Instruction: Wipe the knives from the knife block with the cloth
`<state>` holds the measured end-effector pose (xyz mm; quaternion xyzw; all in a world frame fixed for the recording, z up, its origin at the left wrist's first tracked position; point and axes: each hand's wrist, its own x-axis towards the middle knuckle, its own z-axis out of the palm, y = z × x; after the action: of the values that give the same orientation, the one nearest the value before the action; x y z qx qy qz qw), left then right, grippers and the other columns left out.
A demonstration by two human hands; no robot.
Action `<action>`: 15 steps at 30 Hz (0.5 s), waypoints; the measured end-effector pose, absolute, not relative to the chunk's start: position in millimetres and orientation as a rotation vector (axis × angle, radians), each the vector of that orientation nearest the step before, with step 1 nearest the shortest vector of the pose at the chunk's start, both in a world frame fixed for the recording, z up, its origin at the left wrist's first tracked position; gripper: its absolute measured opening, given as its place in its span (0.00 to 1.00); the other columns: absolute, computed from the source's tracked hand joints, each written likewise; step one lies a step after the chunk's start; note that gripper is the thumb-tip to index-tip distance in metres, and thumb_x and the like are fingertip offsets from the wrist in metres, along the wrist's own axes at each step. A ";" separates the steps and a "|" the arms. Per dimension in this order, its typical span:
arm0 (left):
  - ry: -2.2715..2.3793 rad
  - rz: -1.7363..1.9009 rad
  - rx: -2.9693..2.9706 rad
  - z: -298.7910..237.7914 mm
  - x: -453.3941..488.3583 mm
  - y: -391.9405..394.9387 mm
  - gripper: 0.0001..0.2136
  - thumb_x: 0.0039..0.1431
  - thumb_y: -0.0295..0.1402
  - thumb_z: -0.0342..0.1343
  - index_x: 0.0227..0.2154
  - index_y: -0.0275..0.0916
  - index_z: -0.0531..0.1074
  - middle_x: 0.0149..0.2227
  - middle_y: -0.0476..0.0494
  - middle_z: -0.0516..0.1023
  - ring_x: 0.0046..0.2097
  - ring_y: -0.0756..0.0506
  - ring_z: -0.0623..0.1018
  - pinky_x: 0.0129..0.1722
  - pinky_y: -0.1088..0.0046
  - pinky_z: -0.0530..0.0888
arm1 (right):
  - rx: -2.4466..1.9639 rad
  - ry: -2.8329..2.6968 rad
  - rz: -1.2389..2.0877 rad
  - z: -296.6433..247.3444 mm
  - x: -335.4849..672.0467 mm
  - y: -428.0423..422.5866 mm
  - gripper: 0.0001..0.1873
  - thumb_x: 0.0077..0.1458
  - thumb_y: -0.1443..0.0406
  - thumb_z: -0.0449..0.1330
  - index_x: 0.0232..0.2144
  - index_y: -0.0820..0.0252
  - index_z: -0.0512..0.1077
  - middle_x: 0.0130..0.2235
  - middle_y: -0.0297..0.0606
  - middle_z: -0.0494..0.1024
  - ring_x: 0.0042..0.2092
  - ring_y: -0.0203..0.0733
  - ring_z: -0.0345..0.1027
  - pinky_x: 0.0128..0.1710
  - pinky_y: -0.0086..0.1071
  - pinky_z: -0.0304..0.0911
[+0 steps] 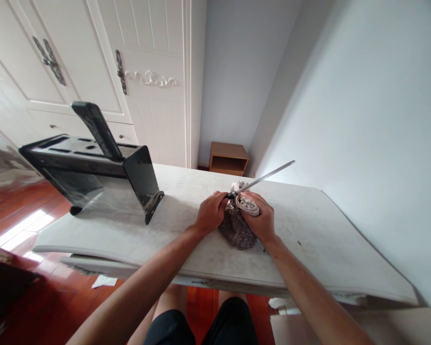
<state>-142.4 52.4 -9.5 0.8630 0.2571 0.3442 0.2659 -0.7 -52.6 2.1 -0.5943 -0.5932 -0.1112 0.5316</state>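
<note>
My left hand (211, 211) is closed around the dark handle of a long steel rod (269, 176) that points up and to the right over the white table (309, 230). My right hand (260, 218) grips a grey and patterned cloth (237, 230) bunched around the base of the rod. The cloth's lower part rests on the table between my two hands. Both hands sit near the middle of the table, touching the cloth.
A black knife block (89, 167) with one dark handle sticking up stands at the table's left. White wardrobe doors (93, 62) fill the back left. A small wooden box (229, 158) sits on the floor beyond the table. A pale wall runs along the right.
</note>
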 end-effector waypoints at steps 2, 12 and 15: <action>0.708 0.926 2.324 -10.3 -142.0 54.0 0.12 0.64 0.31 0.48 0.45 0.40 0.74 0.42 0.41 0.78 0.45 0.43 0.76 0.46 0.69 0.70 | -1.429 -1.403 -0.260 0.5 -0.4 -52.2 0.15 0.53 0.68 0.60 0.44 0.56 0.77 0.46 0.44 0.80 0.49 0.48 0.74 0.52 0.43 0.69; 0.879 0.795 2.313 -2.6 -145.5 50.6 0.08 0.58 0.29 0.55 0.41 0.43 0.71 0.39 0.43 0.82 0.42 0.40 0.80 0.41 0.67 0.70 | -1.415 -1.373 -0.194 3.3 -3.9 -55.1 0.14 0.50 0.67 0.62 0.41 0.54 0.79 0.43 0.40 0.82 0.45 0.48 0.77 0.49 0.42 0.71; 0.903 0.787 2.313 -2.3 -144.9 51.2 0.07 0.57 0.29 0.56 0.39 0.43 0.70 0.38 0.44 0.82 0.41 0.40 0.80 0.39 0.68 0.69 | -1.406 -1.378 -0.186 5.5 -4.6 -55.8 0.14 0.50 0.67 0.62 0.41 0.54 0.79 0.42 0.40 0.82 0.44 0.48 0.77 0.48 0.42 0.71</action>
<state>-144.9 51.2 -2.3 0.8561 0.3343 0.2914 0.2653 -4.6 -55.8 5.5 -0.5940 -0.5822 -0.0786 0.5496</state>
